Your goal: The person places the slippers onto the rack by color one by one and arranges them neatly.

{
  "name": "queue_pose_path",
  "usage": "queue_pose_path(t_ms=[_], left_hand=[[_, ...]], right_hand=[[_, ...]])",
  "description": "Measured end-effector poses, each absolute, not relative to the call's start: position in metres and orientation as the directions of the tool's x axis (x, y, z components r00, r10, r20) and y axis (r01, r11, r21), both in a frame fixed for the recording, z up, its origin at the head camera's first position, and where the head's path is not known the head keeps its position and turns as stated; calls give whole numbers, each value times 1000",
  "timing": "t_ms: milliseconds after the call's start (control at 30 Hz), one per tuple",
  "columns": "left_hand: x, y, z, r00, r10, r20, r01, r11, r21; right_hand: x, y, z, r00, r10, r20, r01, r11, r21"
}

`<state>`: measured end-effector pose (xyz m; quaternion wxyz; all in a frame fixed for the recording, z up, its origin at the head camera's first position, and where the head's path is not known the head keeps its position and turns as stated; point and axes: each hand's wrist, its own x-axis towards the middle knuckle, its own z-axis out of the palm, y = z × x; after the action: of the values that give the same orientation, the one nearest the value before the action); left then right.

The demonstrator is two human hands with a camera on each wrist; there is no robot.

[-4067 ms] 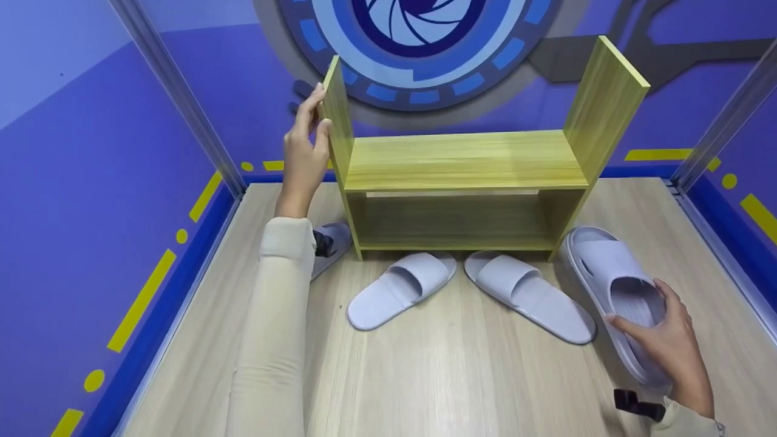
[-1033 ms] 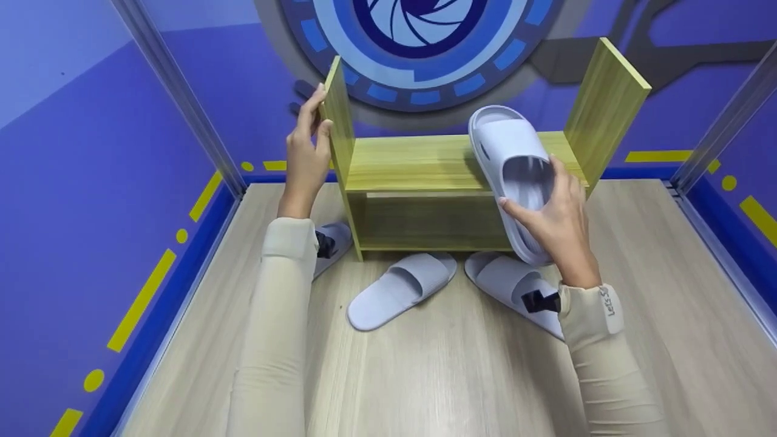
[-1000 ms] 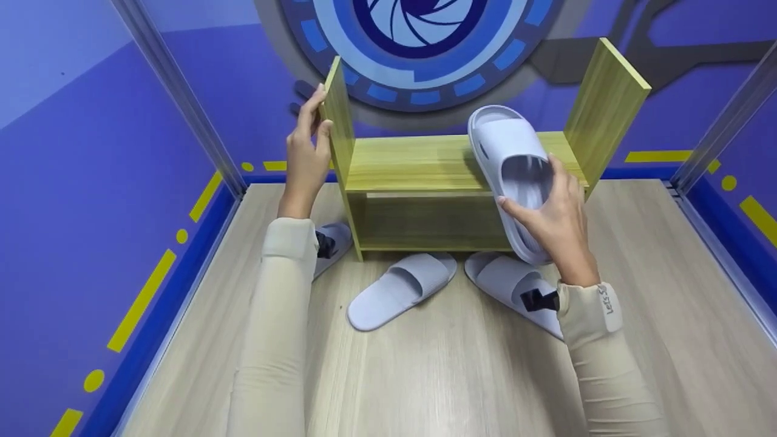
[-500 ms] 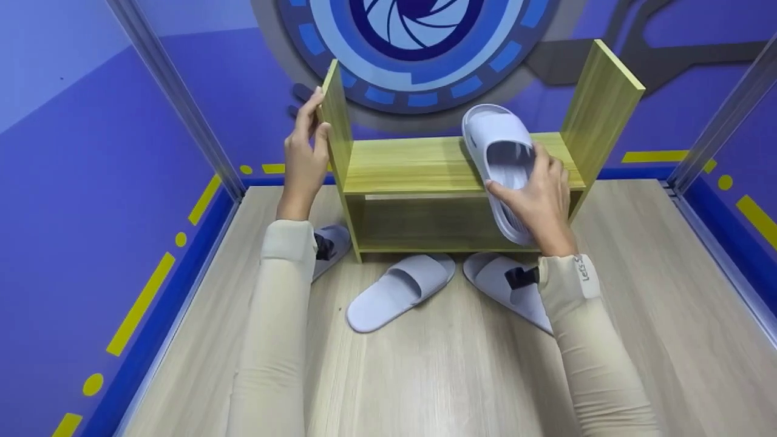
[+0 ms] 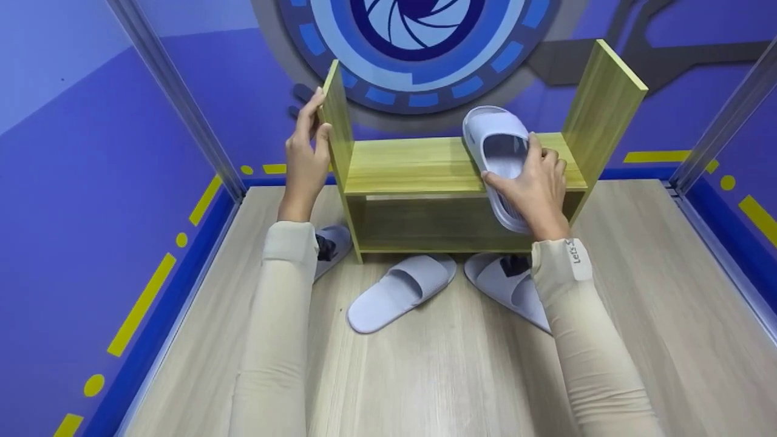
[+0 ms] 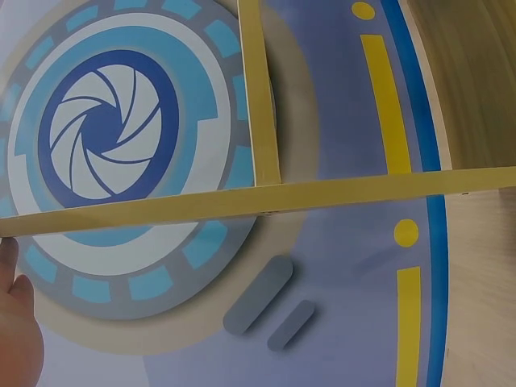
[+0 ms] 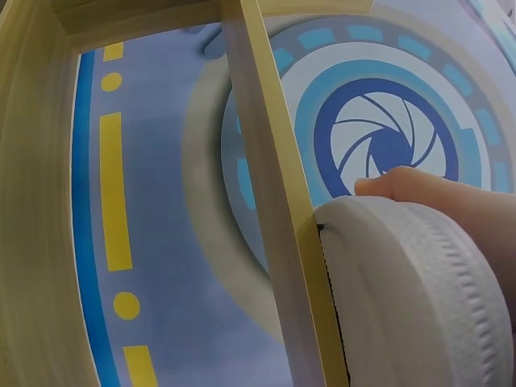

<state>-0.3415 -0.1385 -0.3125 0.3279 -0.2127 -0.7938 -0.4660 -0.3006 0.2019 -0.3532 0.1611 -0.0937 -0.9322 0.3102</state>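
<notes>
My right hand [image 5: 537,185] grips a light grey slide slipper [image 5: 496,125] by its sides, thumb on one edge and fingers on the other. Toe pointing away, the slipper lies at a slant across the upper board of a yellow wooden shelf rack [image 5: 400,164], its heel jutting past the front edge. In the right wrist view, the sole [image 7: 403,282] is close against that edge. My left hand [image 5: 305,155] rests its fingers against the outside of the rack's left side panel [image 5: 337,115]; in the left wrist view, the fingertips [image 6: 6,251] touch the panel's edge.
Before the rack on the wood-patterned floor lie one grey slipper [image 5: 394,291] and another [image 5: 498,282] partly behind my right sleeve. A third slipper [image 5: 334,240] is mostly hidden behind my left wrist. Blue printed walls [image 5: 200,79] enclose the rack.
My right hand has lifted the slipper from the floor at the right and brought it leftward onto the upper shelf. Lately it moved slightly farther in, its heel lowering. My left hand stayed put.
</notes>
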Motion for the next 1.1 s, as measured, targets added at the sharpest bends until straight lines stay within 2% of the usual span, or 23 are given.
queue_pose_path(t_ms=[367,500,733,967,1100], left_hand=[[-343,-138,-315,-666,29,745,674,450,586],[-342,-138,-315,-674,32,738,670,448,592],[-342,-138,-314,-721,23,693,624,458,633],[-342,-137,-312,-731,28,681,619,445,647],[-342,-138,-313,-716,29,697,634,445,633]], right_hand=[[-307,200,-346,-957,235,168,108,831,-546],[-310,198,-345,-954,243,174,112,830,-546],[-314,195,-344,-953,251,170,120,827,-549],[-317,192,-343,-951,268,157,145,829,-540],[-320,189,-342,-952,273,138,156,822,-548]])
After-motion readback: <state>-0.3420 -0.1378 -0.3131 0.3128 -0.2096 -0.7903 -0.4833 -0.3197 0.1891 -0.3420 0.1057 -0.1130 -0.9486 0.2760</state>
